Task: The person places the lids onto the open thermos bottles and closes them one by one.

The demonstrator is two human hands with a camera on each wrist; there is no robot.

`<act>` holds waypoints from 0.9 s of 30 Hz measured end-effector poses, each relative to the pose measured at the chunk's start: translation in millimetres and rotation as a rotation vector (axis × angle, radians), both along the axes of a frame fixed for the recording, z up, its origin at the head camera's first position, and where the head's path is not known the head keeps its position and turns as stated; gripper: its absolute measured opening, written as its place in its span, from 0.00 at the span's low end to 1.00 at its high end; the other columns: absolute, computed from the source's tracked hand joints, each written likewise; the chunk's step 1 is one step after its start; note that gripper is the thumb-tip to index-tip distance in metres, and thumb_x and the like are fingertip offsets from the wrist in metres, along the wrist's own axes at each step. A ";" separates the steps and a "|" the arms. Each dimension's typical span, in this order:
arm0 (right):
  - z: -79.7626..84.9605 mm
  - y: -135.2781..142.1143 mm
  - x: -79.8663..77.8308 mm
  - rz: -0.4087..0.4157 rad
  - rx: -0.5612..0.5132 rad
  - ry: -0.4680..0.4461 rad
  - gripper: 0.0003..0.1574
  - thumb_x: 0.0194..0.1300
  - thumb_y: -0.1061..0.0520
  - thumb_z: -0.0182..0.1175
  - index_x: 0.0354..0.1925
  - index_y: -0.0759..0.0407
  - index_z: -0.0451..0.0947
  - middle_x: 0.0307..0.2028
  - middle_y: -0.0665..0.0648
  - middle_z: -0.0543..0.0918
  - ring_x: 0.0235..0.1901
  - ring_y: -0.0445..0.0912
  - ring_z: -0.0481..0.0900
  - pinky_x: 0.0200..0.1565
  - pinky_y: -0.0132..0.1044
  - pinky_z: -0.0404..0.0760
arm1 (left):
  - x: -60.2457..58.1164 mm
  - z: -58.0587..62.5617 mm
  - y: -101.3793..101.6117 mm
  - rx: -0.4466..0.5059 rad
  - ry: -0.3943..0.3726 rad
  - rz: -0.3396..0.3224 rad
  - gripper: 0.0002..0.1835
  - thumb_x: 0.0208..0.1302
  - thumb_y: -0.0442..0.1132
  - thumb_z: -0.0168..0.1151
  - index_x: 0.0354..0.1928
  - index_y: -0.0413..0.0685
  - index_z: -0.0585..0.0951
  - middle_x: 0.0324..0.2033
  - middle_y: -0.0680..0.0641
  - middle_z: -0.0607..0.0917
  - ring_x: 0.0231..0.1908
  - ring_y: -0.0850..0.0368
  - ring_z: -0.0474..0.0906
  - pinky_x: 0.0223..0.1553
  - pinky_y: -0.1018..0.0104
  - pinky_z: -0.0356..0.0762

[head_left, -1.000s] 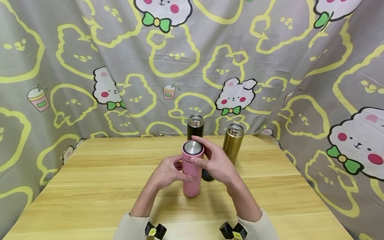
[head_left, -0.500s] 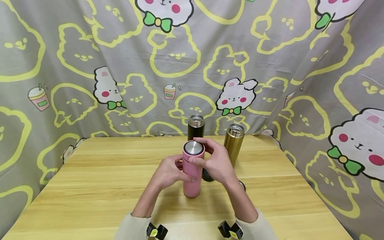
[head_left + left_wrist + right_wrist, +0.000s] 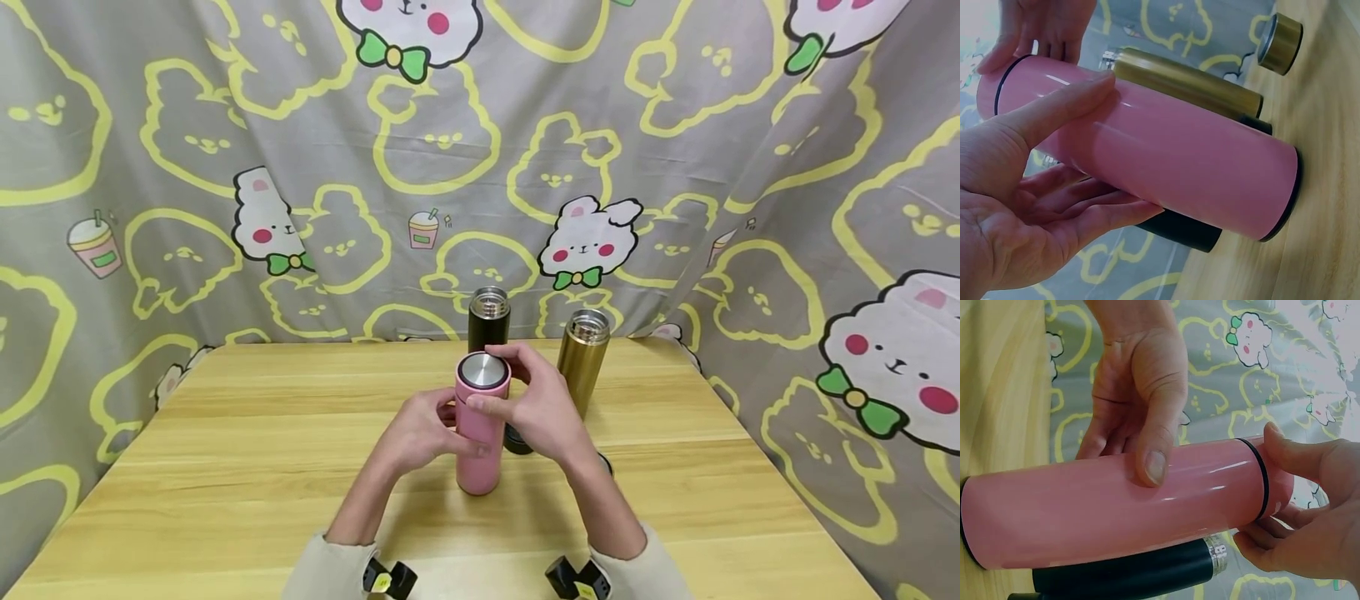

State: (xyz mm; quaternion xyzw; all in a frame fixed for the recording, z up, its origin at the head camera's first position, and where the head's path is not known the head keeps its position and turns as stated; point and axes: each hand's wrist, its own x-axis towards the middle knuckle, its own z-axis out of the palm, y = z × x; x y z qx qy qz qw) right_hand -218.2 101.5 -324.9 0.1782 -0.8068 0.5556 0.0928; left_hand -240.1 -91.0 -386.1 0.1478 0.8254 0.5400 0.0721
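Note:
A pink thermos (image 3: 478,473) stands upright on the table, with its silver-topped pink lid (image 3: 483,372) seated on the body. My left hand (image 3: 420,433) grips the body from the left, thumb across the near side and fingers behind. From the right, my right hand (image 3: 546,410) holds the lid between thumb and fingers. In the right wrist view a dark ring (image 3: 1259,478) marks the seam between lid and body. Behind stand a lidless black thermos (image 3: 488,332) and a lidless gold thermos (image 3: 582,358), both showing bare steel necks.
A black lid (image 3: 517,440) rests on the wooden table (image 3: 262,467) just behind the pink thermos. A gold lid (image 3: 1281,45) lies to the right, mostly hidden by my right wrist in the head view. Patterned grey curtains (image 3: 337,150) enclose the back and sides.
My right thumb has shifted slightly left around the lid. The right forearm has moved a little, exposing the edge of the lid behind it. The pink thermos and left hand stay in place.

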 end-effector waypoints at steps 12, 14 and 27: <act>1.9 1.1 0.9 0.022 0.000 -0.016 0.41 0.52 0.53 0.80 0.62 0.53 0.75 0.54 0.53 0.84 0.58 0.48 0.80 0.66 0.52 0.73 | 1.5 -0.2 -1.6 0.068 -0.015 -0.081 0.35 0.45 0.41 0.84 0.59 0.52 0.81 0.50 0.48 0.87 0.53 0.52 0.83 0.54 0.54 0.82; 2.1 1.8 1.6 0.019 -0.003 -0.020 0.41 0.52 0.53 0.80 0.62 0.53 0.75 0.53 0.53 0.85 0.58 0.48 0.80 0.66 0.52 0.73 | 1.0 -1.0 -0.7 0.088 -0.032 -0.094 0.36 0.45 0.41 0.83 0.60 0.52 0.80 0.50 0.47 0.87 0.53 0.51 0.83 0.55 0.54 0.81; 6.6 1.8 5.2 -0.047 0.036 -0.087 0.53 0.53 0.50 0.79 0.73 0.50 0.65 0.62 0.56 0.79 0.65 0.52 0.75 0.69 0.52 0.70 | 0.6 0.1 1.0 0.077 -0.014 0.031 0.37 0.41 0.40 0.85 0.58 0.55 0.82 0.46 0.49 0.89 0.49 0.53 0.84 0.52 0.55 0.82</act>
